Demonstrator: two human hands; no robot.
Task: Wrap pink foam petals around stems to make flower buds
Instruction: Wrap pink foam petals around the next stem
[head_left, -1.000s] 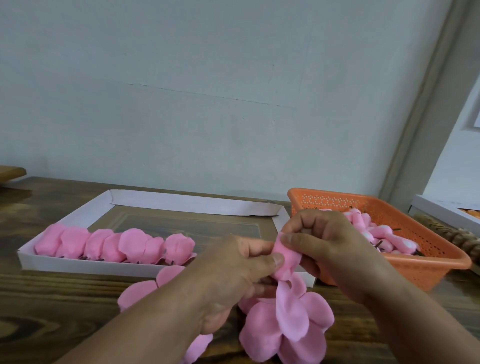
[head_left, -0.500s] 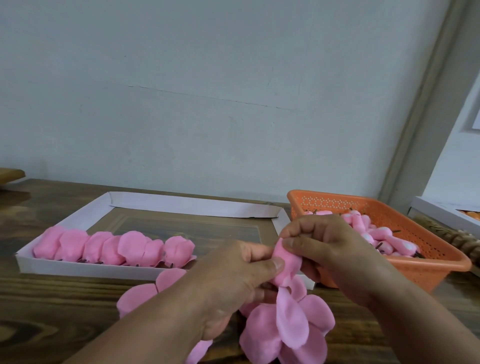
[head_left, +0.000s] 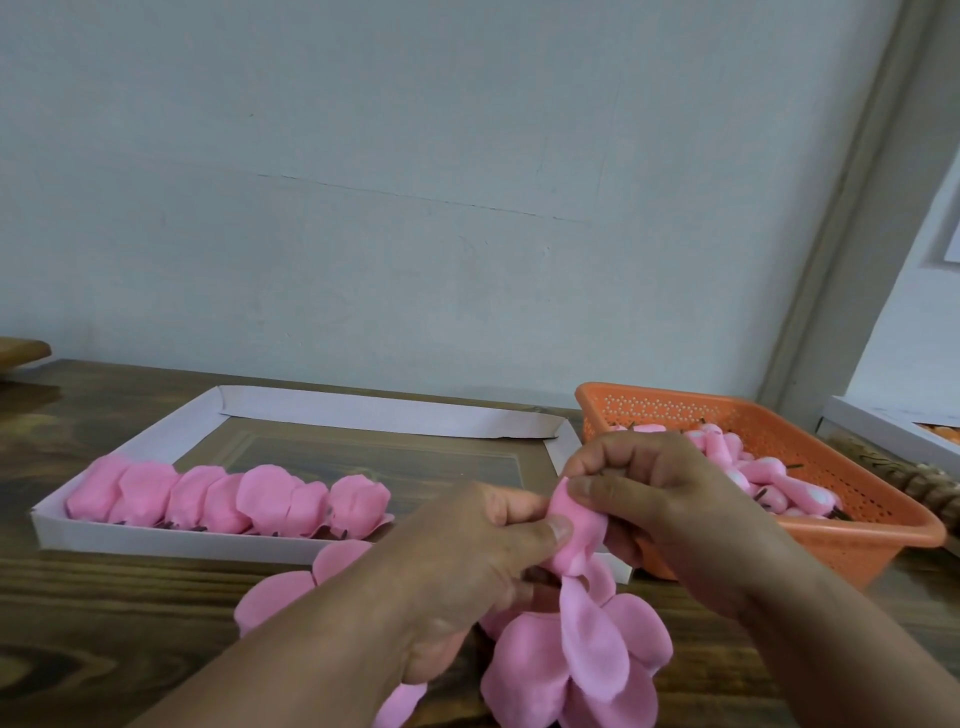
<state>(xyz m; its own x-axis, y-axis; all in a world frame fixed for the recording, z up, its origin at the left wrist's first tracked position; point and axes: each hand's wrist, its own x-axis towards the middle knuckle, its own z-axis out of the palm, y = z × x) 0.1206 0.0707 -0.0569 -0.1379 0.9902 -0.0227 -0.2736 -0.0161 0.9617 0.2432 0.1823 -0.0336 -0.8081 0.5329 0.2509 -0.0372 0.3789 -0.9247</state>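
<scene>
Two hands on one bud: left hand (head_left: 467, 561) and right hand (head_left: 660, 509) meet over the table (head_left: 104, 623), both pinching the same rolled pink petal (head_left: 574, 530).
Left grip: thumb and curled fingers close on the roll from the left; thumb tip presses flat on the foam.
Right grip: thumb and forefinger pinch the top of the roll, other fingers curled behind it.
Stem: hidden inside the roll and the fingers; cannot tell how far it sits in.
Loose petals: a cluster (head_left: 571, 660) hangs below the roll and lies on the table, just under the hands.
Step in hand, as judged: tightening the first petal round the stem into a bud core.
How to do it well: keep the left thumb as the anchor at the base, let the right fingers roll the free edge over, overlap the edge instead of bunching it.
Pressure: foam dents easily; firm enough to hold the curl, not so hard it creases.
Risk: easing both pinches together probably lets the roll spring open.
Finished row: wrapped buds (head_left: 228, 499) sit in the white tray (head_left: 156, 543), left.
Supply: orange basket (head_left: 857, 530), right, holds pink-tipped stems (head_left: 769, 478).
</scene>
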